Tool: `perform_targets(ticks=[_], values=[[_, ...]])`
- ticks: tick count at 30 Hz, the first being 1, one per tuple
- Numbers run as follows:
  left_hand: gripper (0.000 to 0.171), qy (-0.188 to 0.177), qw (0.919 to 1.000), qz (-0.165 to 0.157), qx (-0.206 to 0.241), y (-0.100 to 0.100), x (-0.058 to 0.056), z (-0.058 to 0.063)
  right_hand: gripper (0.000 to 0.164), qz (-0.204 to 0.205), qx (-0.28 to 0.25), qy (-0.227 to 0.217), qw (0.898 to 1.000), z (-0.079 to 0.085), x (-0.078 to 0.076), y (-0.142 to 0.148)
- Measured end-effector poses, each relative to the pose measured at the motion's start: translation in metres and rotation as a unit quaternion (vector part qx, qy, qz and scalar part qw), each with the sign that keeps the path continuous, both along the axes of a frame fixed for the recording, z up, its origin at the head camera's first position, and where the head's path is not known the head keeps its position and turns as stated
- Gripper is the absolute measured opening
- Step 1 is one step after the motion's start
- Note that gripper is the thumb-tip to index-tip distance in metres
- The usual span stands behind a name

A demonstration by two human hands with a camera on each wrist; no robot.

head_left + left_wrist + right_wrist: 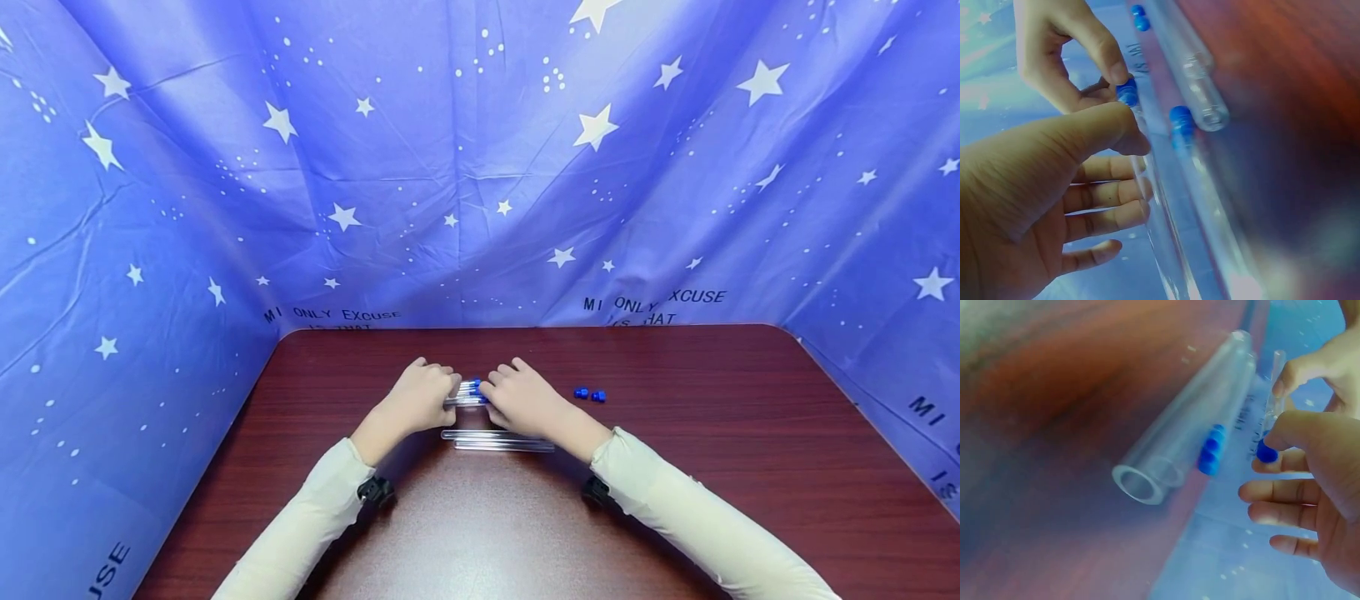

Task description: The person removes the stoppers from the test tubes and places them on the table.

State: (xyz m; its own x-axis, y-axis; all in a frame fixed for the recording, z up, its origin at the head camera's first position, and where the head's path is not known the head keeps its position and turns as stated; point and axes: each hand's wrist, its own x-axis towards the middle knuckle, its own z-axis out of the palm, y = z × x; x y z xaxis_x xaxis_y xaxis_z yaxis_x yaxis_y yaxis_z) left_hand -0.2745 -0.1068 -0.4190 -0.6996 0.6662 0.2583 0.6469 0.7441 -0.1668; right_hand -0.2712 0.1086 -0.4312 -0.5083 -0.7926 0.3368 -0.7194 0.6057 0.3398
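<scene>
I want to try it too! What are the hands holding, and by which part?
A clear tube: the left hand pinches its body near the blue cap, and the right hand pinches the cap itself.

A blue cap tops a clear tube, both in hand.
The left hand holds the tube between thumb and fingers; the right hand pinches the cap. Alongside on the reddish bench lie blurred blue-topped tubing and two bare clear tubes, two small blue caps beside them.
</scene>
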Motion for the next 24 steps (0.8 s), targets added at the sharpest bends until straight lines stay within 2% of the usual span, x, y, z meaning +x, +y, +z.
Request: perform_targets(ticks=[6,11,16,24], values=[[0.027,0.060,0.9964,-0.027,0.053,0.003,-0.001,0.021,0.020,0.002,-0.042,0.061,0.997,0.021,-0.002,0.010],[0.024,0.133,0.9847,-0.059,0.095,0.008,-0.004,0.038,0.019,-0.008,-0.067,0.091,0.994,0.043,-0.002,0.020],[0.018,0.197,0.9710,-0.069,0.117,0.016,-0.009,0.051,0.014,-0.023,-0.091,0.099,0.991,0.061,-0.002,0.030],[0.013,0.241,0.9604,-0.060,0.126,0.035,-0.012,0.068,0.017,-0.054,-0.121,0.071,0.989,0.083,-0.002,0.051]])
